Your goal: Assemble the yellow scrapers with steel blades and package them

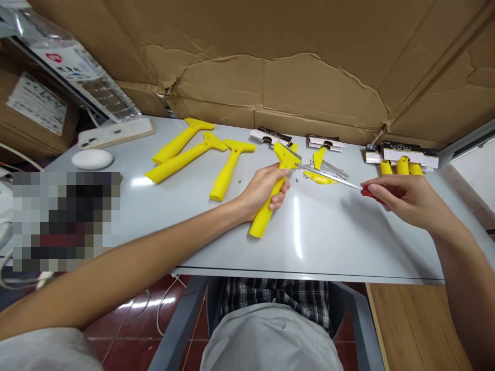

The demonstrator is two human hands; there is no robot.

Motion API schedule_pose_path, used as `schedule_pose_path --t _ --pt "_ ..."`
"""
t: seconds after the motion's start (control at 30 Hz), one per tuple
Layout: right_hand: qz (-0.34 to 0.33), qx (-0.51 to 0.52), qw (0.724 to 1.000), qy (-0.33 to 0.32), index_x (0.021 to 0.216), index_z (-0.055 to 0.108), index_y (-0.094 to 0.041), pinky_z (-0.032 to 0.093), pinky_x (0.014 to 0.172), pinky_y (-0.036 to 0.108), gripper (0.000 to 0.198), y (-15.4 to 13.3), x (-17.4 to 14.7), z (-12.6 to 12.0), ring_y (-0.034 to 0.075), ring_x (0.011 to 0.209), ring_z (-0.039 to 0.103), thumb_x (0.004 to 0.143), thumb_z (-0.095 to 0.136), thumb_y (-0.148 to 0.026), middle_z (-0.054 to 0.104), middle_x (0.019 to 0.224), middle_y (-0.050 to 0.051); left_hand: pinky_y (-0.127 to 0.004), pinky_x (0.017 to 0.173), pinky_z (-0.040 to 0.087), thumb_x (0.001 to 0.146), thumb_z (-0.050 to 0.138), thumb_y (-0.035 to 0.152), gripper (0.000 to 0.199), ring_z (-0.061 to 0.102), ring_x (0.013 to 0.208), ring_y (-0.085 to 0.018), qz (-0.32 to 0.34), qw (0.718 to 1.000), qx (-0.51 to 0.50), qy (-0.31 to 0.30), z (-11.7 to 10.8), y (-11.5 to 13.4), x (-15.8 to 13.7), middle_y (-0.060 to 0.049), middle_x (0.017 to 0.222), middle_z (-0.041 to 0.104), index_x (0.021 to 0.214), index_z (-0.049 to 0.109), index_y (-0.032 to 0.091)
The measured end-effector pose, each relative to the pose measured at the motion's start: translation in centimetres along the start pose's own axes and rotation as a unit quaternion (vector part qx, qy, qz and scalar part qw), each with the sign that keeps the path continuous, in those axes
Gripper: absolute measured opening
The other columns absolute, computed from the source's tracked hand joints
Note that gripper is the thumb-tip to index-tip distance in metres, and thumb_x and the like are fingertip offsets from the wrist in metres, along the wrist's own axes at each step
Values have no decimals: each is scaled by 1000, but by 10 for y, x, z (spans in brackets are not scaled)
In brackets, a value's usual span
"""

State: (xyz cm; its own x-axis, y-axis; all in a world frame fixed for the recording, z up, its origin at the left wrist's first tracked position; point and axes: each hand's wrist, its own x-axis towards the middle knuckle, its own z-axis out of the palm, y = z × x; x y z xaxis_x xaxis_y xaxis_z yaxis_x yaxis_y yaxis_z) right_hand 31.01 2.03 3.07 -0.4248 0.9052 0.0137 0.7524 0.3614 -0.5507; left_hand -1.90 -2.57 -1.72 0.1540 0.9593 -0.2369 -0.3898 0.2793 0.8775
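My left hand (264,189) is closed round the handle of a yellow scraper (263,219), its head tilted up and away. My right hand (402,198) grips the red handle of a screwdriver (332,178). The long metal shaft reaches left, and its tip meets the side of the scraper's head; a screw there is too small to make out. Behind the scraper lie loose yellow head pieces (320,178) and metal blades (335,170). Two small screws (297,180) rest on the table near the left hand.
Three yellow scraper handles (224,172) lie to the left. Packaged scrapers (404,157) with black and white cards are at the back right. A phone (116,133), a white mouse (92,159) and a plastic bottle (85,67) stand left. Cardboard (270,82) walls the table's (328,242) back.
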Motion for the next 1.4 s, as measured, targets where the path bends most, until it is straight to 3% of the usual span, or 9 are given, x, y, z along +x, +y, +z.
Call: schedule_pose_path --t 0.13,0.23,0.3,0.47,0.63,0.83,1.03,1.23,1.4 --pt "-108 -46 986 116 96 80 -20 45 56 26 27 -3 -1 10 10 64 57 90 74 -46 74 91 5 -16 32 28 88 69 32 21 37 37 -5 9 1000 12 12 1 0 -1 5 66 53 88 49 22" --pt "-214 -90 947 220 90 78 -19 48 64 26 22 -6 -4 11 12 72 61 79 85 -37 74 92 4 -17 32 29 90 66 32 19 38 37 -5 14 999 28 8 0 -2 0 6 67 55 94 49 24" --pt "-223 -118 936 245 93 78 -19 46 61 25 25 -8 -7 10 10 66 59 79 85 -37 73 85 3 -17 32 29 92 63 31 16 38 36 -6 15 999 39 10 0 -2 0 6 67 55 95 48 25" --pt "-111 -201 967 111 86 80 -20 32 51 28 32 -11 -13 9 7 46 42 101 57 -38 56 53 -2 -16 33 29 91 64 31 18 38 36 -5 19 999 44 16 1 -2 0 7 67 56 95 47 25" --pt "-190 -146 960 142 90 73 -19 49 67 29 19 -7 -9 13 13 75 62 91 72 -38 71 91 4 -16 33 28 90 65 32 21 38 36 -5 14 999 29 12 0 -2 1 7 67 54 99 47 26" --pt "-147 -126 978 76 119 74 -23 51 65 30 32 -7 -1 19 14 70 61 92 69 -39 71 90 5 -15 32 27 91 64 32 19 36 37 -5 18 1000 4 2 -4 -3 4 7 67 54 96 48 24" --pt "-99 -121 988 15 107 77 -24 50 67 32 31 16 7 16 17 74 64 97 61 -47 75 99 6 -15 31 26 91 64 32 21 35 36 -4 15 999 -29 3 -7 -4 7 6 66 53 88 46 22" --pt "-113 -168 979 9 106 74 -22 52 75 35 33 49 22 26 20 82 65 94 64 -50 73 100 8 -14 31 25 90 66 31 22 35 35 -4 6 998 -61 -2 -7 -1 6 6 64 53 88 46 23" --pt "-160 -202 965 40 108 77 -21 54 88 42 34 34 41 37 24 95 67 94 62 -48 73 106 10 -14 29 23 96 56 34 29 29 30 -3 -69 994 -79 -11 -10 7 7 5 55 50 73 46 20"
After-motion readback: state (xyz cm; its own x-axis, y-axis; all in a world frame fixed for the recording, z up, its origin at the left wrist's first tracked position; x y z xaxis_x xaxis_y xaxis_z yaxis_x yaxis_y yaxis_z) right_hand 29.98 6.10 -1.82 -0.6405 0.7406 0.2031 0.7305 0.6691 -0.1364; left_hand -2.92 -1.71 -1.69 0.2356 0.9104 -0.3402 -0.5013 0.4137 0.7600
